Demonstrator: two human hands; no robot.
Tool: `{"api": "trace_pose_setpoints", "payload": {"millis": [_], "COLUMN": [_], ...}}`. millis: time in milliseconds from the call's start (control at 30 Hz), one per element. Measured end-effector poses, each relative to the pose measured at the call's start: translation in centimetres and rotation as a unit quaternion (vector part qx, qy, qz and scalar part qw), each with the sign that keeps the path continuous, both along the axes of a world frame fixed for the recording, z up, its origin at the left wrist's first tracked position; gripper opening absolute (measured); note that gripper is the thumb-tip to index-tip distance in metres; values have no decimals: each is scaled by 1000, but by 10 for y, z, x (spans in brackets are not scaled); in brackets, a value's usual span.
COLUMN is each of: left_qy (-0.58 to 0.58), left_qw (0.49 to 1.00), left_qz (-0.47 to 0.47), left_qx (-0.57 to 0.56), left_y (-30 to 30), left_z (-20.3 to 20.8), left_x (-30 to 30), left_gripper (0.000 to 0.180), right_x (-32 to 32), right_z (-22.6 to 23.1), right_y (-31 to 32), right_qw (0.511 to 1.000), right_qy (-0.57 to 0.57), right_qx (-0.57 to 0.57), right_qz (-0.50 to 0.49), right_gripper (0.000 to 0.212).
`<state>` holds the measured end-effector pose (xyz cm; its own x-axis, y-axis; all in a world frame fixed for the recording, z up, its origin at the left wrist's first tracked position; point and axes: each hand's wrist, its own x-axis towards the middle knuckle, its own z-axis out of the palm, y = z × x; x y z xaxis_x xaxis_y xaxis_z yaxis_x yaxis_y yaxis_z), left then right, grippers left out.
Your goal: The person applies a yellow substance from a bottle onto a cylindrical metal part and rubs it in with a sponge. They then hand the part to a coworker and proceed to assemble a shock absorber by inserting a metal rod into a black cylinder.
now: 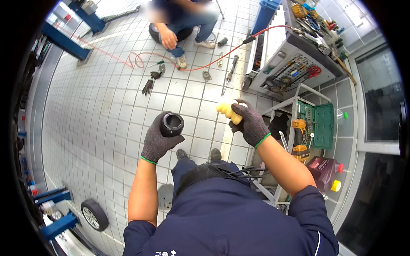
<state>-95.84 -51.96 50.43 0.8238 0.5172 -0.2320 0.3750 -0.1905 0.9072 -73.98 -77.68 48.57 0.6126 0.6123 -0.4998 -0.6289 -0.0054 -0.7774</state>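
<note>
My left hand (157, 144), in a dark knit glove with a green cuff, is closed around a black hollow cylindrical rubber boot (172, 124). The boot's open end faces up, showing its dark inside. To the right, my gloved right hand (253, 124) grips a pale yellow ribbed bump stop (229, 112) by its right end. Its narrower end points left, and part of it is hidden by my fingers. Both things are held apart in front of me, above the tiled floor. A shock absorber (231, 73) lies on the floor beyond my right hand.
Ahead, a person (181, 17) sits on a tyre (153, 33). A red hose (205, 66) crosses the floor near dark gloves (147, 87). At right stand a tool cabinet (273, 81) and a metal cart (273, 109) with a cordless drill (300, 124) and green case (323, 126). A wheel (94, 214) lies lower left.
</note>
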Motion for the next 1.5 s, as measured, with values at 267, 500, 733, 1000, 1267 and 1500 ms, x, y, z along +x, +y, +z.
{"api": "trace_pose_setpoints", "payload": {"millis": [267,500,733,1000,1267,1500], "left_qy": [-25,-35,-103,-101,-84,-30], "left_qw": [1000,999,993,983,978,991], "left_qz": [-6,-27,6,93,123,115], "left_qx": [2,21,-65,-121,-148,-54], "left_y": [91,183,268,332,404,445], "left_z": [-55,-54,-93,-132,-176,-197], "left_x": [19,73,176,318,431,524], "left_gripper": [89,86,77,74,69,53], "right_x": [-4,-2,63,221,337,416], "right_z": [-6,-10,-36,-60,-43,-71], "right_y": [20,110,181,242,328,426], "right_qw": [992,988,988,988,989,983], "right_qy": [-17,-31,-15,-10,-37,-41], "right_qx": [-49,-65,-94,-91,-130,-170], "right_qz": [-112,-134,-125,-125,-57,-63], "right_gripper": [63,63,58,56,52,55]}}
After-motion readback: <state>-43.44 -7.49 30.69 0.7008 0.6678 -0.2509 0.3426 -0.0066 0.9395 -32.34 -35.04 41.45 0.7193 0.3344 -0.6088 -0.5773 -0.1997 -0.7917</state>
